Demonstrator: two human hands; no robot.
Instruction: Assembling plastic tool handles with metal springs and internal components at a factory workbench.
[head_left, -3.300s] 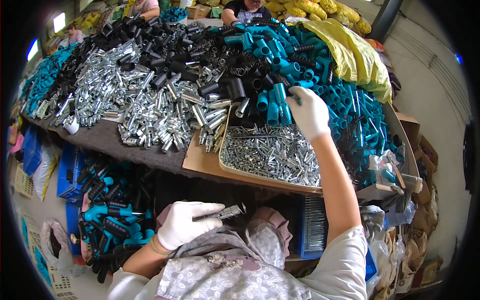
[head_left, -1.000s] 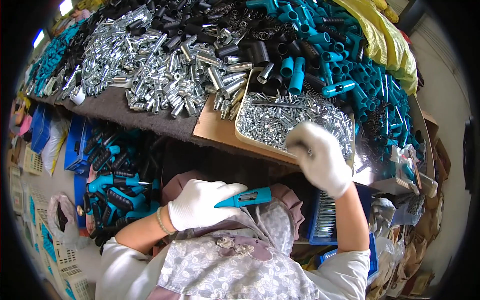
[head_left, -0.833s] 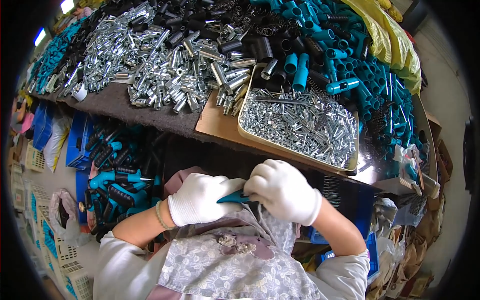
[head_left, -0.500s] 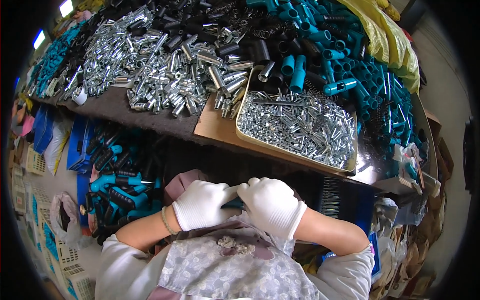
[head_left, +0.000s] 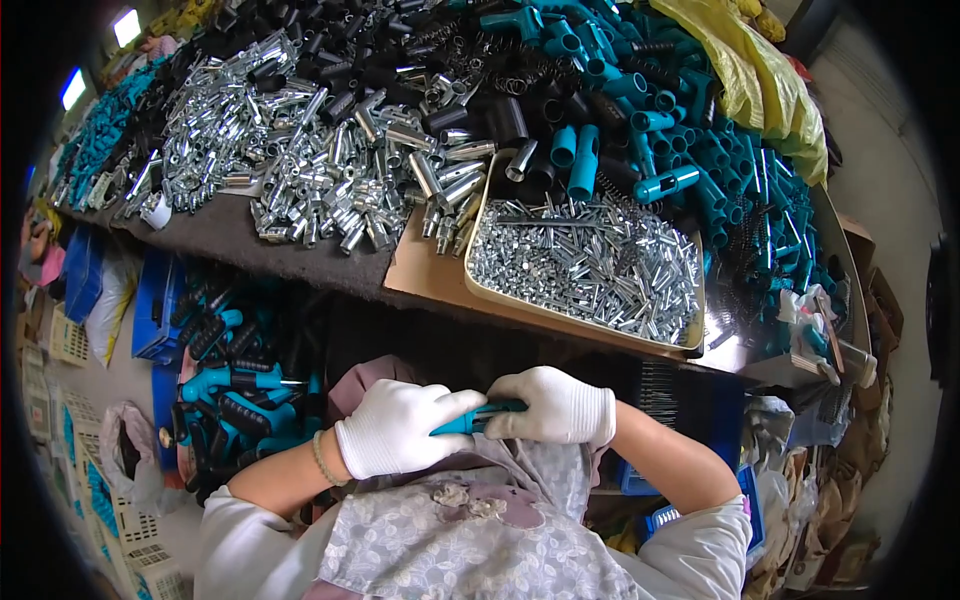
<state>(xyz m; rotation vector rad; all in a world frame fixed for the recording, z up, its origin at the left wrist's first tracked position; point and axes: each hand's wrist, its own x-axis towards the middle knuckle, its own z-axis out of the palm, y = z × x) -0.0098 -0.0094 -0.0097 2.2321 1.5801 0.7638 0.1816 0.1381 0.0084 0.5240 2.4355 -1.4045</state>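
In front of my chest, both gloved hands hold one teal tool part (head_left: 459,424) with a dark end. Its left portion lies in the closed fingers of my left hand (head_left: 395,428). My right hand (head_left: 552,404) pinches the dark end, thumb below and fingers above. The gloves cover much of the part, so its exact kind is hard to make out. Beyond my hands, a cream-rimmed tray (head_left: 560,303) on the bench holds small metal pins and studs (head_left: 590,262).
Chrome metal sleeves (head_left: 330,180) are heaped left of the tray, teal tool bodies (head_left: 690,160) right of it. Under the bench edge, at my left, lie teal tools with black grips (head_left: 245,395). Yellow plastic sheeting (head_left: 765,85) covers the far right pile.
My hands have moved slightly apart, and the right hand has turned. More of the teal part shows between them. The head view has shifted slightly.
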